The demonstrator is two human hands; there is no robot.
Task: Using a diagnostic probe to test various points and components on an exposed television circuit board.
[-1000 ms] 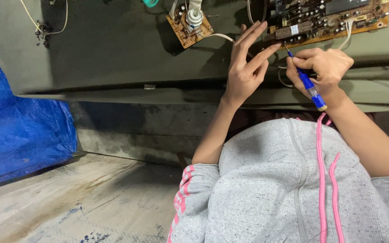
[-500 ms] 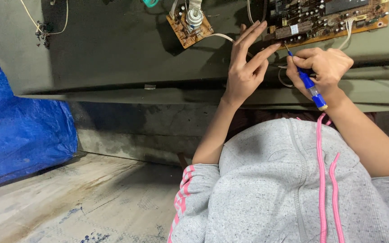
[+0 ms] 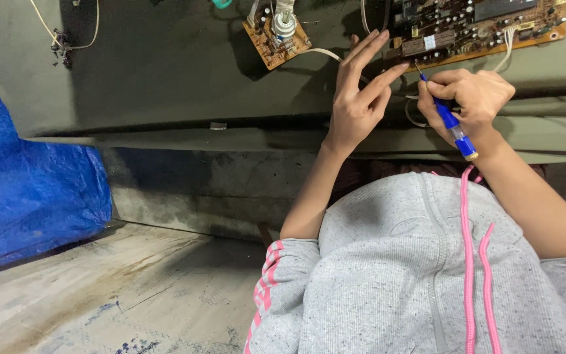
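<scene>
From the head camera, the right hand (image 3: 473, 98) is closed around a blue screwdriver (image 3: 450, 121). Its thin tip pokes up past the fingers and touches the near edge of the big board (image 3: 473, 26). The yellow end of the handle sticks out below the hand, toward the wrist.

The left hand (image 3: 358, 98) holds nothing. Its fingers are spread out flat, and the fingertips rest on the left end of the big board, just beside the screwdriver tip. A white wire (image 3: 322, 54) runs under those fingers.

That wire goes left, away from the hands, to a small board (image 3: 276, 36) with a round silver part on top. Both boards lie on a dark green table (image 3: 165, 72). A small white sticker (image 3: 430, 42) sits on the big board, just above the screwdriver tip. I cannot tell what is on it.

A gray hoodie (image 3: 414, 275) with pink strings covers the space below the hands. Far to the left hangs a blue sheet (image 3: 27, 190), and under it is a worn floor (image 3: 99, 295).

Nothing has moved since the picture half a second ago. Both hands stay in the same spots.
</scene>
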